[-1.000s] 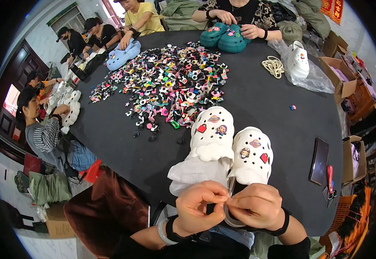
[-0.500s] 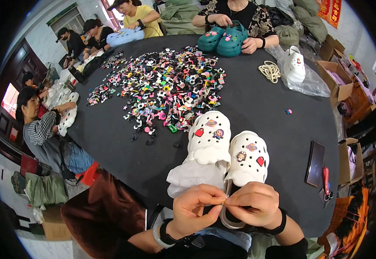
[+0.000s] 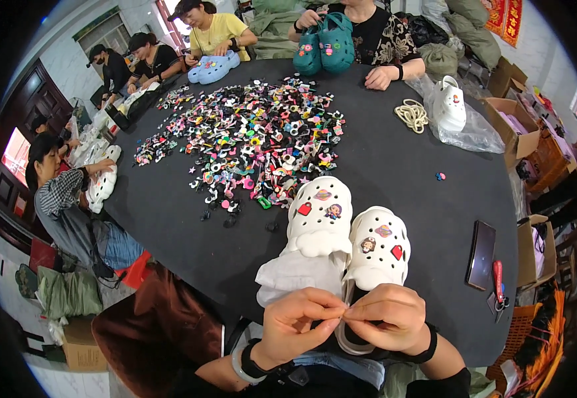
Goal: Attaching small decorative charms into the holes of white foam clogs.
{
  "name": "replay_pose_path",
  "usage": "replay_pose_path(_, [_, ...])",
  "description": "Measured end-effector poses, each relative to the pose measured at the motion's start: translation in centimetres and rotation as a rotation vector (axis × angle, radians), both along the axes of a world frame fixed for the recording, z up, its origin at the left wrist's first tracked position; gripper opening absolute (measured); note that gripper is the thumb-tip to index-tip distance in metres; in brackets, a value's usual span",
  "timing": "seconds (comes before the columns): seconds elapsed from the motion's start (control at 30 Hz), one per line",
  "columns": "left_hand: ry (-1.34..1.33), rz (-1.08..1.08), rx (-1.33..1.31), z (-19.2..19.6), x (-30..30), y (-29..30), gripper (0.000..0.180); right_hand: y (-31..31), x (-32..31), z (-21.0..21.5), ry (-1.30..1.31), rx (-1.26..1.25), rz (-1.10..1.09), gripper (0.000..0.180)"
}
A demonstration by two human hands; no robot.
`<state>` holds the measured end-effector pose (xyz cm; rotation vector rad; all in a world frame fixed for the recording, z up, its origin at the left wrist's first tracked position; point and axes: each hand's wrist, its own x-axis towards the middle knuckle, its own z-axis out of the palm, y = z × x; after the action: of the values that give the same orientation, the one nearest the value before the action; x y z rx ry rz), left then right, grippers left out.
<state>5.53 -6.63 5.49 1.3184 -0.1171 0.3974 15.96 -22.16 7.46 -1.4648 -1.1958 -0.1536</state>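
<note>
My left hand (image 3: 302, 326) and my right hand (image 3: 388, 320) meet at the fingertips near the table's front edge. Each is closed in a pinch, and whatever lies between the fingers is too small to make out. Just beyond them are two white clogs, toes pointing away. The left clog (image 3: 316, 244) carries several charms: a red bag, a planet and a small figure. Similar charms decorate the right clog (image 3: 361, 265), whose heel end is partly behind my right hand. White thin wrapping (image 3: 295, 275) covers the left clog's rear.
A broad heap of charms (image 3: 255, 132) spreads across the dark table (image 3: 408, 179). At right lie a phone (image 3: 481, 255) and red-handled snips (image 3: 498, 282). Farther back are a coiled cord (image 3: 411, 115) and a white clog (image 3: 449, 109) on plastic. Co-workers handle green clogs (image 3: 337, 50), blue clogs (image 3: 213, 68) and white ones.
My hands keep their pinch, almost unmoved. Across the table, a person's green clogs have shifted left and up, and that person's other hand now rests on the table. The blue clogs moved right.
</note>
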Motion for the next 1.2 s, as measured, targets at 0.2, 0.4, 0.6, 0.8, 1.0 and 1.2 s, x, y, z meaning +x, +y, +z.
replay_pose_path(0.2, [0.057,-0.029,-0.115,-0.2,-0.3,-0.1,0.017,-0.1,-0.2,-0.2,-0.034,-0.007,-0.007,0.020])
replay_pose_path(0.4, [0.091,-0.015,-0.125,-0.2,-0.3,-0.2,0.016,0.0,-0.4,-0.2,-0.083,0.010,-0.021,0.021])
replay_pose_path(0.6, [0.010,-0.037,0.134,0.2,0.0,0.8,0.022,-0.1,-0.4,-0.2,-0.063,0.024,-0.033,0.020])
replay_pose_path(0.8, [-0.087,0.099,0.440,1.2,0.7,0.9,0.018,0.0,-0.5,0.1,0.032,0.029,-0.013,0.016])
replay_pose_path(1.0, [-0.220,0.176,0.686,1.4,1.0,1.4,0.015,0.1,-0.5,-0.7,0.373,-0.077,0.092,0.010])
replay_pose_path(1.2, [-0.091,0.249,0.700,2.2,0.6,1.1,0.010,0.2,-0.5,-0.9,0.512,-0.029,0.111,0.010])
